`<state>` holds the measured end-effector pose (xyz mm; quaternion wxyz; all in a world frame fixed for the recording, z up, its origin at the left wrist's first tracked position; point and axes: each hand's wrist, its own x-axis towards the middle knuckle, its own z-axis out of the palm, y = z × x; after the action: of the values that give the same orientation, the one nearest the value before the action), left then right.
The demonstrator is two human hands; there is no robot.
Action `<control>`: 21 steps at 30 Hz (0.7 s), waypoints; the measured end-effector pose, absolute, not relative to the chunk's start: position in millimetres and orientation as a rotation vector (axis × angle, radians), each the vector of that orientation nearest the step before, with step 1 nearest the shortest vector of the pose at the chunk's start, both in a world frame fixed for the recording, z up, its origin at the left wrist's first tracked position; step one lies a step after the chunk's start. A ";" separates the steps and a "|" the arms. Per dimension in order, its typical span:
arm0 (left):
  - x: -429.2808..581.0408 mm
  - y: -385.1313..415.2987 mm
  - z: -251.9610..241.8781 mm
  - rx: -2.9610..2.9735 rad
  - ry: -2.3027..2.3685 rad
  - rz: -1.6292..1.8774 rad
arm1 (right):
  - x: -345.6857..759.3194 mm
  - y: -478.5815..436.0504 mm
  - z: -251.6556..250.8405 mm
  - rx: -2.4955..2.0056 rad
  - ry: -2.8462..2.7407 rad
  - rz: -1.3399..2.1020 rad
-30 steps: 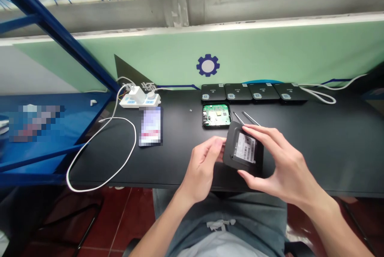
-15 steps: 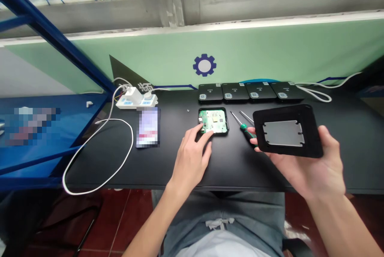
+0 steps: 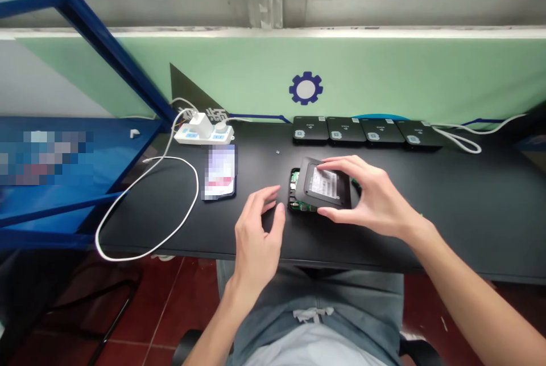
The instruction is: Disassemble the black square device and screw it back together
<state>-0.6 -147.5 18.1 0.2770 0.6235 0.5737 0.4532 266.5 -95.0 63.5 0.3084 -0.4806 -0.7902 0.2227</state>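
Note:
My right hand [image 3: 370, 195] grips a black cover [image 3: 326, 184] by its near and far edges, its labelled outer face up. The cover sits tilted over an open black case holding a green circuit board [image 3: 296, 179], whose left part shows past the cover. Just left of the case, my left hand [image 3: 259, 229] hovers with fingers apart and nothing in them. Behind my right fingers the screwdriver is mostly hidden; only a bit of its green handle [image 3: 355, 183] shows.
Several black boxes [image 3: 345, 130] stand in a row along the back. A tiny screw [image 3: 277, 152] lies behind the case. To the left are a phone [image 3: 220, 172], a white power strip [image 3: 205, 134] and a looped white cable [image 3: 197, 184].
My right hand has brought the cover left, turned it over and placed it over the case. My left hand has let go of the case and moved left. The view has shifted slightly.

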 end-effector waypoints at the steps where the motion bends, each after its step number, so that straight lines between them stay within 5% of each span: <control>1: -0.2 -143.1 17.3 1.572 1.513 1.238 | 263.3 -87.8 61.1 -1.257 -2.145 0.575; 21: 1.7 -124.7 11.5 1.285 1.337 1.114 | 263.5 -70.6 41.6 -1.316 -2.367 0.723</control>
<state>1.7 -124.7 11.5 0.4698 0.5244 0.5456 0.4545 263.5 -70.6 41.6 0.1684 -0.4628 -0.8323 0.2543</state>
